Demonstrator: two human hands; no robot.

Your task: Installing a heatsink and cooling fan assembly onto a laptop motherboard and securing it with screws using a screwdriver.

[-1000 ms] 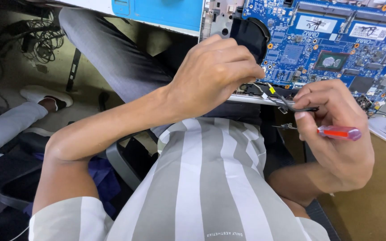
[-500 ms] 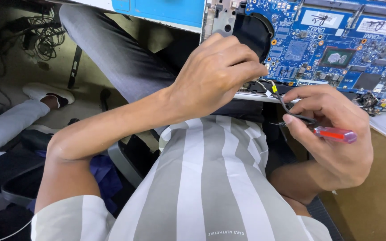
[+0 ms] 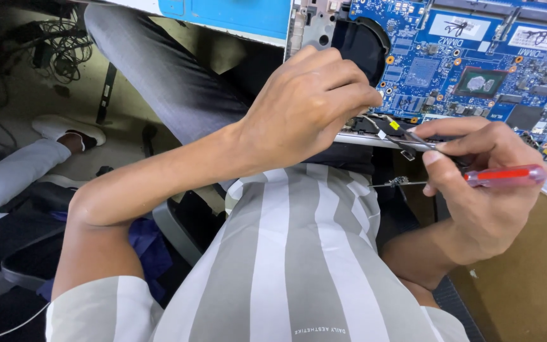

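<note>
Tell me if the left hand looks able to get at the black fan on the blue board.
Probably yes. The left hand rests at the board's near edge, right beside the fan, with nothing between them. The right hand, holding a screwdriver, stays clear.

Head view, steeply down, close over lap

Circuit board (image 3: 476,57) cut off top; left hand (image 3: 305,107) hides fingertips.
</note>
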